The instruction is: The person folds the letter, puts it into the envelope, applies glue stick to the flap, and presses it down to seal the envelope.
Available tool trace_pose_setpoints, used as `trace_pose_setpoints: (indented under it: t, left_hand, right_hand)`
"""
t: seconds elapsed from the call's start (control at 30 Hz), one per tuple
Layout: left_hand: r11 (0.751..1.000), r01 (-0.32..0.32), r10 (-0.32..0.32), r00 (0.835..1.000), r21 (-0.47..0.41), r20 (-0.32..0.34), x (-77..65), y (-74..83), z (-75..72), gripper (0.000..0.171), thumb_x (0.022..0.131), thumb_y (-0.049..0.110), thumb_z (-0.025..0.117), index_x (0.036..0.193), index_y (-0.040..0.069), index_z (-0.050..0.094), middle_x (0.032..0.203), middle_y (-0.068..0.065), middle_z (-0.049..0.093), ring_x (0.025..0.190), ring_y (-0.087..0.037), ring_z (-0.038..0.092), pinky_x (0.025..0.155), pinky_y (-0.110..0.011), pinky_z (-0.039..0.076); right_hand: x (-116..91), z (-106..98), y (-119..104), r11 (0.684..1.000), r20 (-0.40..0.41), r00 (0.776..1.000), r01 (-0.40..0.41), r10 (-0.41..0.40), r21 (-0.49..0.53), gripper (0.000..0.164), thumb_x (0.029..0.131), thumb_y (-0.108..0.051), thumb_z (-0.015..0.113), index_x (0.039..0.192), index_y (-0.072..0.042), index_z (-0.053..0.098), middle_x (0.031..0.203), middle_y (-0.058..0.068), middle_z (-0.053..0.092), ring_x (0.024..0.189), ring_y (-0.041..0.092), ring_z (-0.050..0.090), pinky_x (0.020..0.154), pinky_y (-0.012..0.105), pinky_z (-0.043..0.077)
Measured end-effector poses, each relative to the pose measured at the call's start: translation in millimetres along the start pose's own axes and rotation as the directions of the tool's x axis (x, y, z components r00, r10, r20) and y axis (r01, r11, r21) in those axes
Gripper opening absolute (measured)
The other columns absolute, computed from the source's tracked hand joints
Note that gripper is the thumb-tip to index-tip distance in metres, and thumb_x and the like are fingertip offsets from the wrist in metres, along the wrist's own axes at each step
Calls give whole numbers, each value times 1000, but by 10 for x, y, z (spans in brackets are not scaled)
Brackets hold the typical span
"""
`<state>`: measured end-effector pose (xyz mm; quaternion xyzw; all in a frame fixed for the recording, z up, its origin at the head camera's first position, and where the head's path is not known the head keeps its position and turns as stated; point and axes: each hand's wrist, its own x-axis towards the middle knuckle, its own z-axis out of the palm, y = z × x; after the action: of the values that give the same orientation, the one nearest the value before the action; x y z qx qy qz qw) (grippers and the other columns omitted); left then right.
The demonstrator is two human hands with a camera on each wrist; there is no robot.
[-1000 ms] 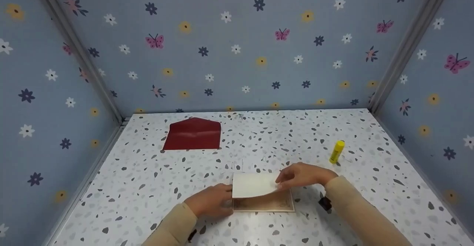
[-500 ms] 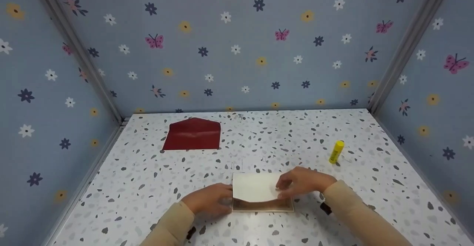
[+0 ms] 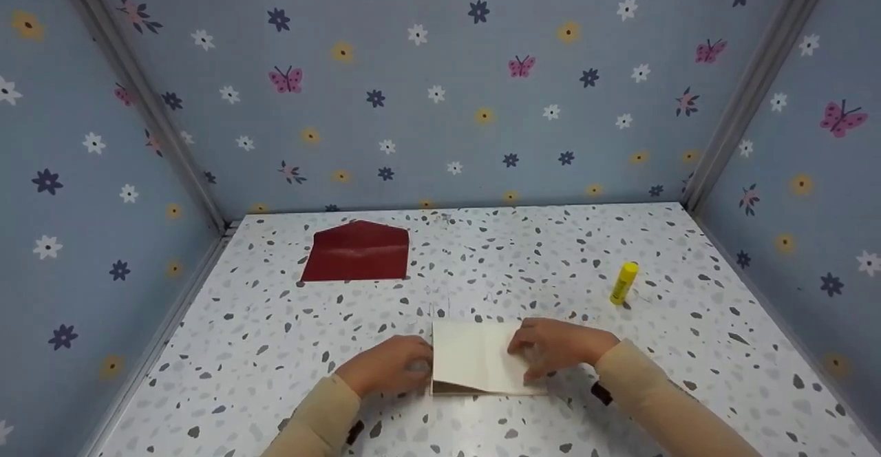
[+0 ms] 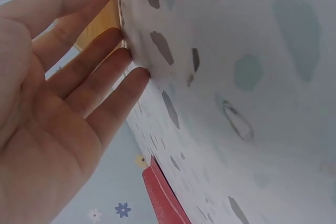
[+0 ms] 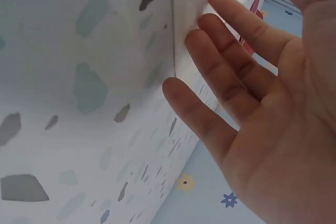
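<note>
A folded cream card (image 3: 468,357) lies on the speckled table, its upper leaf nearly flat over the lower one. At the front left corner the leaf is still raised, leaving a thin dark gap. My left hand (image 3: 392,366) is at the card's left edge, fingertips down by the table. In the left wrist view a tan inner face of the card (image 4: 98,27) shows past those loosely bent fingers. My right hand (image 3: 561,345) rests its fingertips on the right part of the upper leaf. The right wrist view shows these fingers apart, against the pale card (image 5: 189,3).
A dark red envelope (image 3: 358,254) with its flap up lies at the back left of the table. A yellow glue stick (image 3: 624,283) is on the right, beyond my right hand. Flower-patterned walls (image 3: 440,85) enclose the table at the back and both sides.
The card's upper leaf has come down over the lower one, closing most of the gap. My right hand has moved down with it toward the front. The left hand stays at the left edge.
</note>
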<state>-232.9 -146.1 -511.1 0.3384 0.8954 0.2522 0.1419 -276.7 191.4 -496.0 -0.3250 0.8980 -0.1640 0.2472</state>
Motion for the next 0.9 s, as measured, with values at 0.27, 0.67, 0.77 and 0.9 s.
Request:
trace_pose_setpoints:
  t: [0.27, 0.67, 0.77, 0.9]
  left_hand:
    - [997, 46, -38, 991, 59, -132, 54, 47, -31, 14, 93, 6, 60, 97, 12, 72, 89, 7, 64, 81, -10, 58, 75, -31, 52]
    - [975, 55, 7, 961, 213, -278, 214, 197, 21, 18, 97, 13, 61, 114, 12, 66, 109, -3, 57, 91, -13, 55, 80, -32, 53]
    - [965, 0, 66, 968, 262, -243, 257, 218, 36, 19, 96, 12, 62, 114, 12, 69, 110, -3, 60, 99, -16, 58, 88, -34, 52]
    - [951, -27, 75, 986, 309, -146, 308, 235, 77, 23, 94, 13, 65, 116, 13, 71, 117, -3, 63, 110, -21, 61, 97, -36, 49]
  right_hand:
    - [-8, 58, -13, 995, -32, 998, 49, -52, -85, 53, 76, -31, 87, 123, -29, 63, 120, -6, 52, 110, 16, 51, 95, 41, 48]
    - [-13, 35, -32, 991, -26, 999, 23, -26, -134, 60, 74, -33, 88, 128, -32, 62, 136, -2, 50, 126, 24, 47, 102, 48, 45]
    - [2, 37, -37, 989, -25, 1000, 14, -17, -148, 61, 74, -34, 88, 129, -32, 62, 136, -2, 50, 126, 25, 47, 102, 49, 45]
    - [10, 42, -42, 988, -30, 999, 12, -16, -151, 61, 73, -34, 89, 128, -31, 63, 135, -2, 51, 125, 25, 47, 102, 49, 45]
